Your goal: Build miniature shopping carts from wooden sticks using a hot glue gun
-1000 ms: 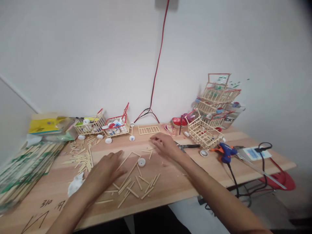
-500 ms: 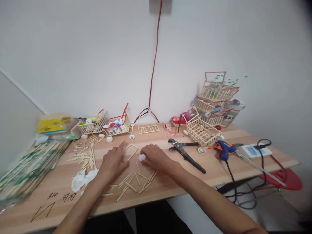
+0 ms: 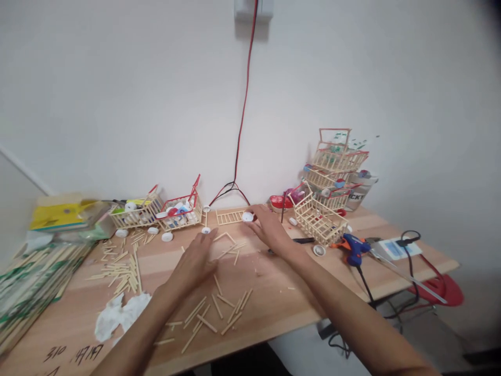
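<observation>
My right hand [image 3: 270, 228] reaches toward the back of the wooden table [image 3: 274, 292] and pinches a small white bottle cap [image 3: 247, 216] at its fingertips, just beside a flat ladder-like stick panel [image 3: 229, 216]. My left hand [image 3: 195, 259] lies palm down with fingers stretched out, its tips at a bent frame of sticks [image 3: 225, 238]. Loose cut sticks [image 3: 213, 310] lie scattered in front of both hands.
Two stick carts [image 3: 178, 211] with caps stand at the back left, a stack of carts [image 3: 332, 172] at the back right. Pliers [image 3: 303, 241], a blue glue gun [image 3: 354, 247], a crumpled tissue [image 3: 119, 313], bundled sticks [image 3: 27, 290] and a red-black cable [image 3: 240, 130] surround them.
My right hand picked up the white cap from the table's middle and carried it back to the ladder panel. The left hand slid forward a little. The view shifted.
</observation>
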`<action>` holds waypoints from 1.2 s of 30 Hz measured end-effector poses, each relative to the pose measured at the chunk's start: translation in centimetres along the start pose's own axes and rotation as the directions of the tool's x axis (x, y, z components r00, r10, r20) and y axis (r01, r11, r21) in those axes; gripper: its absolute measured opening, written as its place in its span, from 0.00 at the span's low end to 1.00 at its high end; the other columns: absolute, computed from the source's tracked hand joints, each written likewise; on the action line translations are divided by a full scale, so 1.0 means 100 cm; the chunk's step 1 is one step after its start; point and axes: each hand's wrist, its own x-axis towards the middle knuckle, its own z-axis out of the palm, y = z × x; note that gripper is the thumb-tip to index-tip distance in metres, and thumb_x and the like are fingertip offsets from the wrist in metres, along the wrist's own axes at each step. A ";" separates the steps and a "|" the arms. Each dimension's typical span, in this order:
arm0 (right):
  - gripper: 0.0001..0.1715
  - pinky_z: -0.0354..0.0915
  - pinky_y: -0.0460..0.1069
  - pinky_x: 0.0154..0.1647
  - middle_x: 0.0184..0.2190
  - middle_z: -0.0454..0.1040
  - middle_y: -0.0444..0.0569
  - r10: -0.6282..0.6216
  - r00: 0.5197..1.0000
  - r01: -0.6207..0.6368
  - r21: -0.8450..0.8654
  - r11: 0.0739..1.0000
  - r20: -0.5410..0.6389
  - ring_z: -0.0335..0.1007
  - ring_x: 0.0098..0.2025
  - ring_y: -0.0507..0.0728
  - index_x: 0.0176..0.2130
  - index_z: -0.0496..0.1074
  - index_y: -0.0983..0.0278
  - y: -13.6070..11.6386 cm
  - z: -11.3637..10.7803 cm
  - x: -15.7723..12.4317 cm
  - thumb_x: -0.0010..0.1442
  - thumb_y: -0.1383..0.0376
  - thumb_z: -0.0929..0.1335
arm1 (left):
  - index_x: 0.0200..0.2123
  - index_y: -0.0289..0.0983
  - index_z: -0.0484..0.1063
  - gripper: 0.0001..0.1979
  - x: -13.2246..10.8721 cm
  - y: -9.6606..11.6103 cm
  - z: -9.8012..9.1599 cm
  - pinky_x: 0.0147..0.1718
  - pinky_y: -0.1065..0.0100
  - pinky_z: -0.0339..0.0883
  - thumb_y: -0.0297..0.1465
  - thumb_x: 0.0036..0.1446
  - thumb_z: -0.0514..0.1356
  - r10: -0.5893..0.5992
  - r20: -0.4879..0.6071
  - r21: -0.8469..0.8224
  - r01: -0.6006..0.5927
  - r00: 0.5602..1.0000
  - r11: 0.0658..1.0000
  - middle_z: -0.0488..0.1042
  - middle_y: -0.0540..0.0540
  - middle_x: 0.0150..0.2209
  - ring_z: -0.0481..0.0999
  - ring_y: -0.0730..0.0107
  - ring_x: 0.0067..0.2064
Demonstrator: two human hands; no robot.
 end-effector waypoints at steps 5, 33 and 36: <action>0.14 0.62 0.53 0.50 0.47 0.70 0.56 -0.202 0.970 0.214 0.080 0.974 -0.133 0.66 0.47 0.58 0.50 0.66 0.65 -0.048 -0.002 0.047 0.63 0.69 0.66 | 0.65 0.34 0.54 0.38 0.002 -0.010 0.016 0.57 0.50 0.61 0.23 0.49 0.56 0.014 -0.063 -0.010 -0.015 0.998 1.000 0.64 0.34 0.57 0.63 0.50 0.60; 0.21 0.57 0.60 0.54 0.56 0.72 0.56 -0.317 0.935 0.344 -0.194 0.919 0.157 0.63 0.56 0.65 0.56 0.68 0.64 -0.120 0.047 0.153 0.64 0.64 0.67 | 0.59 0.37 0.62 0.33 -0.009 -0.010 0.010 0.54 0.54 0.62 0.21 0.47 0.56 0.120 -0.035 -0.076 -0.123 0.992 0.990 0.67 0.39 0.55 0.66 0.54 0.55; 0.15 0.60 0.56 0.53 0.48 0.76 0.52 -0.310 0.950 0.309 -0.029 0.951 -0.027 0.69 0.50 0.59 0.51 0.71 0.63 -0.110 0.019 0.125 0.67 0.62 0.63 | 0.60 0.37 0.61 0.32 -0.007 -0.011 0.008 0.55 0.52 0.61 0.23 0.49 0.57 0.099 -0.071 -0.076 -0.105 0.993 0.992 0.67 0.38 0.55 0.66 0.53 0.57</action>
